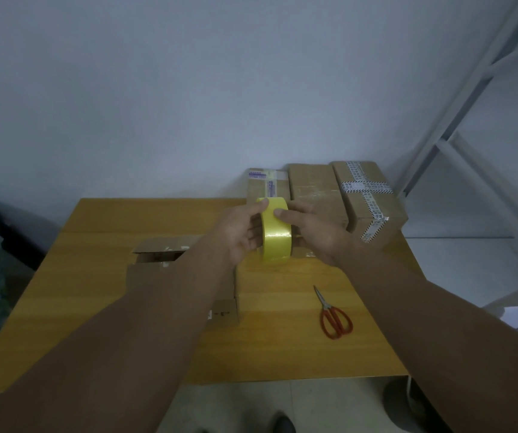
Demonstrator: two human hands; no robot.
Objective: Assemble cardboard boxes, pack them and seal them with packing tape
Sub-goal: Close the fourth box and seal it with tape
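A yellow roll of packing tape (276, 235) is held upright above the wooden table (101, 220), between both hands. My left hand (242, 235) grips its left side with the thumb over the top edge. My right hand (317, 232) grips its right side, thumb pressed on the outer face near the top. An open cardboard box (157, 260) with raised flaps sits under my left forearm, which hides most of it.
Three sealed cardboard boxes (317, 189) stand in a row at the table's far right, against the wall. Red-handled scissors (334, 317) lie on the table at the right. A white metal frame (457, 120) rises to the right of the table.
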